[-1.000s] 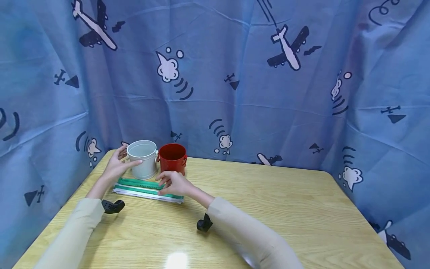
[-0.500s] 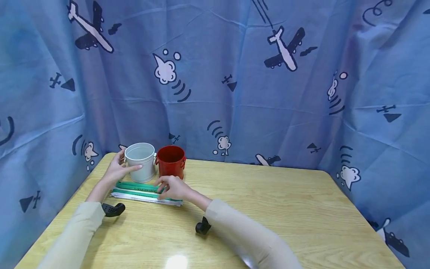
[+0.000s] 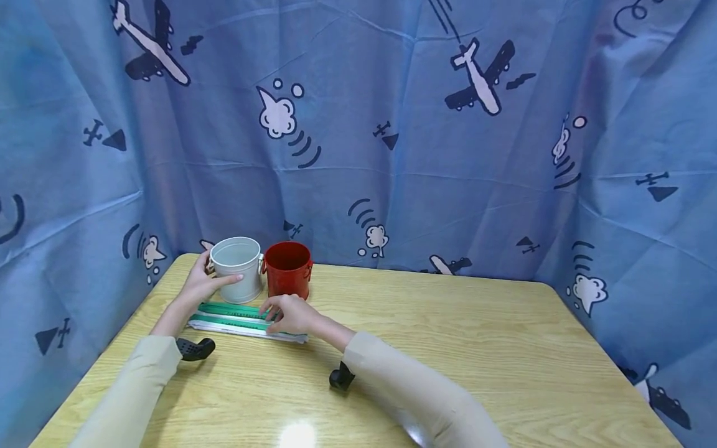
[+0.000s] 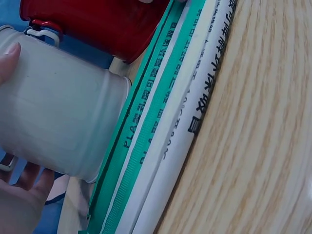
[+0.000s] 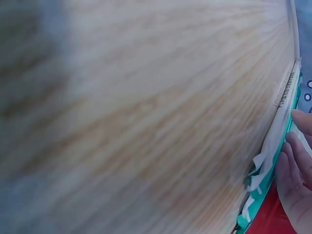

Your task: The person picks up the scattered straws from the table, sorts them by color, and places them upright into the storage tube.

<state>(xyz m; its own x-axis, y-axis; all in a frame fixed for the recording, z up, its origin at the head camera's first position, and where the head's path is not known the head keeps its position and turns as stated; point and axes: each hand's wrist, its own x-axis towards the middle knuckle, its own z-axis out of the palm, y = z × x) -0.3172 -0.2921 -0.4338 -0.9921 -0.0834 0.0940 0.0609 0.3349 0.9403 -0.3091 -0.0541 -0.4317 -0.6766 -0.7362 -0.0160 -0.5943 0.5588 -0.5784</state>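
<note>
A white bucket stands at the back left of the table, its ring handle towards a red bucket on its right. My left hand holds the white bucket, thumb on its near side and fingers round its left side. In front of the buckets lies a row of long wrapped straws, some green and some white, printed with lettering. Over the right end of the straws is my right hand, its fingers loosely bent. In the right wrist view those fingers are against or just above the green wrapping; contact is unclear.
The wooden table stretches away to the right. A blue curtain with aeroplane prints hangs round its back and sides. Black wrist cameras jut out under both wrists, the left one close to the tabletop.
Both hands stay almost where they were, the left still on the white bucket and the right over the straws. The head view shifts slightly.
</note>
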